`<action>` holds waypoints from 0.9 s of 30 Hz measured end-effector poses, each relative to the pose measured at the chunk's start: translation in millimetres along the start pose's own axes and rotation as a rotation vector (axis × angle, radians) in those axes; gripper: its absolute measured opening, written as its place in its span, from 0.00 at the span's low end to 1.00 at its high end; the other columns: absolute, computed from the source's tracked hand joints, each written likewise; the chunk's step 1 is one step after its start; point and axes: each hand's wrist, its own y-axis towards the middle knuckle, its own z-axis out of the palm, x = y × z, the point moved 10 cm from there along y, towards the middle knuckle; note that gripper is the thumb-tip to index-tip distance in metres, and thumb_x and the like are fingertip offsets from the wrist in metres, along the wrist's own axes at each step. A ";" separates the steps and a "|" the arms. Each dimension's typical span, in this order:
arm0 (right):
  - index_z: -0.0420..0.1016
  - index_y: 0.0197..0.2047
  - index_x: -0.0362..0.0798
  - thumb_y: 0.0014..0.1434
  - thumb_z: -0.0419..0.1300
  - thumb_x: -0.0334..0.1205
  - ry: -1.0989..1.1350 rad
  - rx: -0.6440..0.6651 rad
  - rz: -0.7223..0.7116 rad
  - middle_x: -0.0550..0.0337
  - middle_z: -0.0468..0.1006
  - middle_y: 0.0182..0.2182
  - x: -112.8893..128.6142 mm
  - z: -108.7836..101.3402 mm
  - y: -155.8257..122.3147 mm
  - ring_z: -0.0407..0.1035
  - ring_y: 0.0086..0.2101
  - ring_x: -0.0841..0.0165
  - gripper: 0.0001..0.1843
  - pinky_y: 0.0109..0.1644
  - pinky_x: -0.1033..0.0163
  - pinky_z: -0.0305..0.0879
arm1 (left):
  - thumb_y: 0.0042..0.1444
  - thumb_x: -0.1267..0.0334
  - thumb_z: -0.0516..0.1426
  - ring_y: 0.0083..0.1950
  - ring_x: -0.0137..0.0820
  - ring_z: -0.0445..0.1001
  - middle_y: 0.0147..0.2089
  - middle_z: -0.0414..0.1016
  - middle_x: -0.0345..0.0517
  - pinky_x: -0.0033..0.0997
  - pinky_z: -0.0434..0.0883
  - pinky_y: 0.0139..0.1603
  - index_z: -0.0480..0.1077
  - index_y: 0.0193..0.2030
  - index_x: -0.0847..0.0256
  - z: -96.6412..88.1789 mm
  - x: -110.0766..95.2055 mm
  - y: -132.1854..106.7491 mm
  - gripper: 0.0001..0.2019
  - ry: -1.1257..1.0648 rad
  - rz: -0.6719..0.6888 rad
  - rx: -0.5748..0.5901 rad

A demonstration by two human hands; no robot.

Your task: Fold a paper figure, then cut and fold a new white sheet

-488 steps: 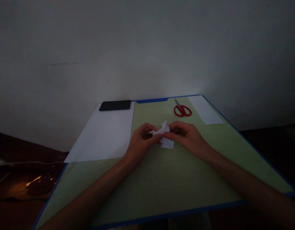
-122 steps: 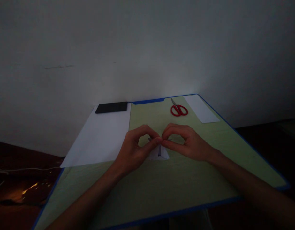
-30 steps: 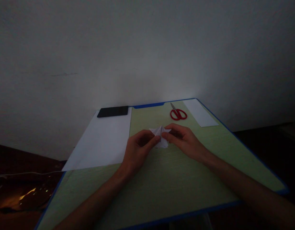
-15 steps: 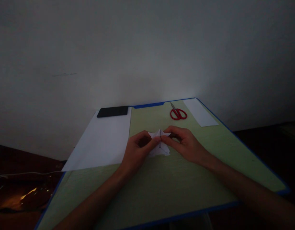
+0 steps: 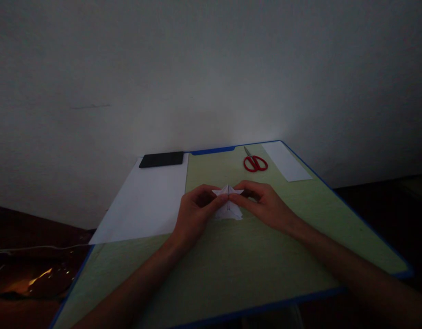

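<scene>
A small folded piece of white paper (image 5: 229,212) is held between both hands over the middle of the table; its top comes to a point and creases run down its centre. My left hand (image 5: 196,210) pinches its left side, thumb on the near face. My right hand (image 5: 262,201) grips the right side the same way, the two thumb tips almost meeting at the centre. The fingers behind the paper are partly hidden.
Red-handled scissors (image 5: 255,163) lie beyond my hands, with a white paper strip (image 5: 288,161) to their right. On the left, a black flat device (image 5: 161,159) rests on a large white sheet (image 5: 142,201). The pale green table (image 5: 245,274) has blue edges and stands against a wall.
My left hand has shifted very slightly left, and the lower part of the folded paper sits a little higher. Both hands keep their pinch, and the other things stay in place.
</scene>
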 end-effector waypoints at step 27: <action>0.79 0.38 0.48 0.59 0.67 0.51 0.218 0.077 0.183 0.61 0.78 0.30 -26.1 8.5 1.3 0.70 0.30 0.69 0.14 0.33 0.64 0.63 | 0.49 0.57 0.70 0.31 0.27 0.75 0.30 0.77 0.40 0.24 0.70 0.32 0.78 0.36 0.62 -1.7 5.7 3.0 0.13 0.008 -0.029 -0.005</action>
